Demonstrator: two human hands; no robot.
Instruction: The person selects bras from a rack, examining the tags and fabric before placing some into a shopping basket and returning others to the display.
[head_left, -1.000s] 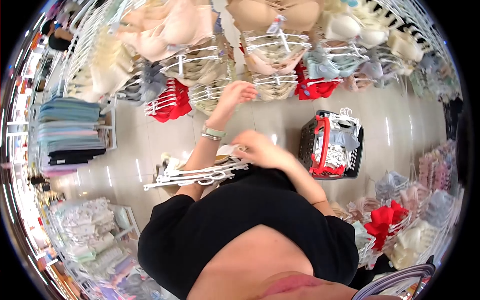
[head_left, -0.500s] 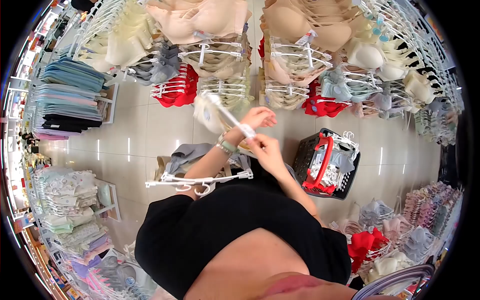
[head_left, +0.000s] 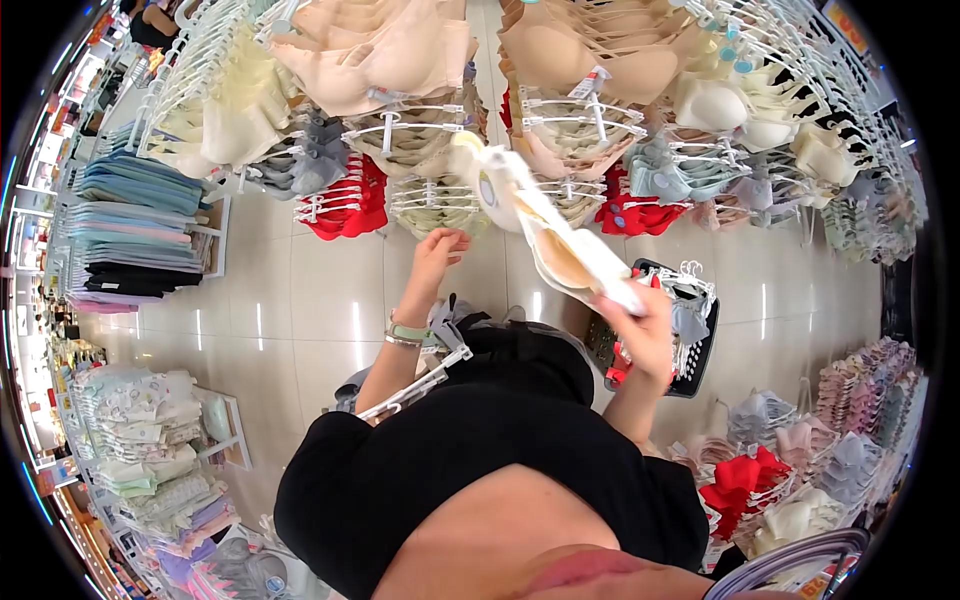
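Observation:
My right hand [head_left: 643, 325] grips one end of a cream bra on a white hanger [head_left: 560, 245], held out aslant in front of me. Its far end is blurred and overlaps the hanging bras in front. My left hand [head_left: 440, 255] is off to the left, with nothing in it and its fingers loosely bent and apart. A band [head_left: 405, 333] circles that wrist. Grey garments [head_left: 455, 318] and a white hanger [head_left: 418, 385] hang by my left forearm, partly hidden by the arm and my body.
Beige bras [head_left: 385, 55] hang on racks ahead, with red ones [head_left: 345, 205] lower down. A black basket [head_left: 700, 340] holding garments stands on the tiled floor [head_left: 330, 270] to my right. Folded blue garments [head_left: 140, 185] fill a left-hand rack. Several more racks stand around me.
The bra on its hanger has swung up and to the right in my right hand. My left hand has moved left, away from it. The hanger by my left forearm has tilted.

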